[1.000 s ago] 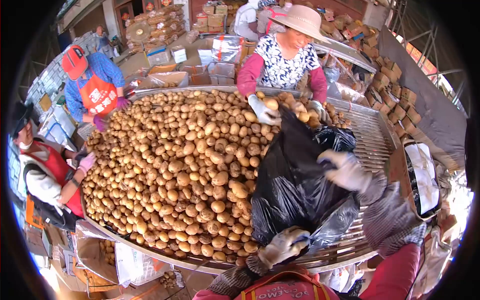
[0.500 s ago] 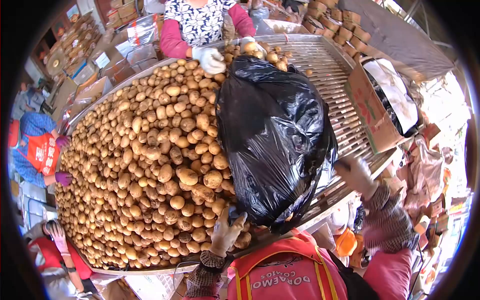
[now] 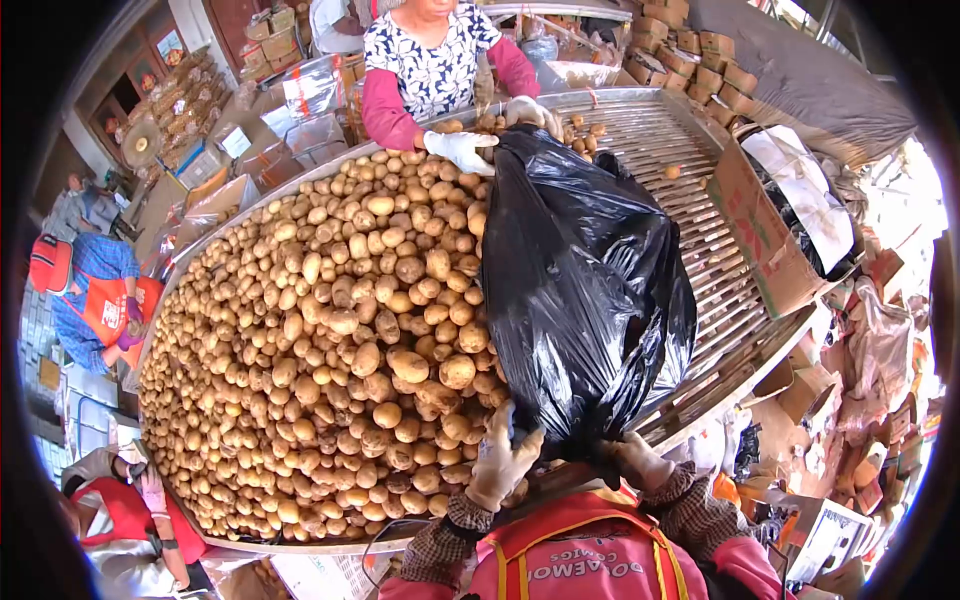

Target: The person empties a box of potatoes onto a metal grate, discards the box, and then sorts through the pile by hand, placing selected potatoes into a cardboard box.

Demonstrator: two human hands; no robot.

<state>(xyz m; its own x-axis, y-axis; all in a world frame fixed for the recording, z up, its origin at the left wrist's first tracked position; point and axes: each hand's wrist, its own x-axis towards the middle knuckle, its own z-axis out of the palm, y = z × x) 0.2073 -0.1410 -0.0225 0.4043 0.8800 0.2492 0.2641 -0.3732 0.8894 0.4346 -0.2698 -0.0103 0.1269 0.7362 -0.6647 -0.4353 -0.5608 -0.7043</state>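
Note:
A big black plastic bag (image 3: 590,290), bulging and shiny, lies on the slatted table (image 3: 705,190) in front of me. Its near end is gathered into folds close to my body. My left hand (image 3: 500,465), in a pale glove, pinches the bag's near left edge beside the potatoes. Gloved too, my right hand (image 3: 640,462) is closed on the gathered plastic at the near right; its fingertips are partly hidden. A large heap of potatoes (image 3: 330,350) spreads to the left of the bag. What the bag contains is hidden.
Across the table stands a co-worker whose gloved hand (image 3: 462,150) is by the bag's far end. Two more people (image 3: 105,310) work along the left side. An open cardboard box (image 3: 770,235) sits on the right edge, and stacked cartons (image 3: 700,65) stand behind.
My right hand has moved left and inward from the bag's right side to its near end, drawing the plastic together. My left hand stays at the near left edge. The view has shifted slightly.

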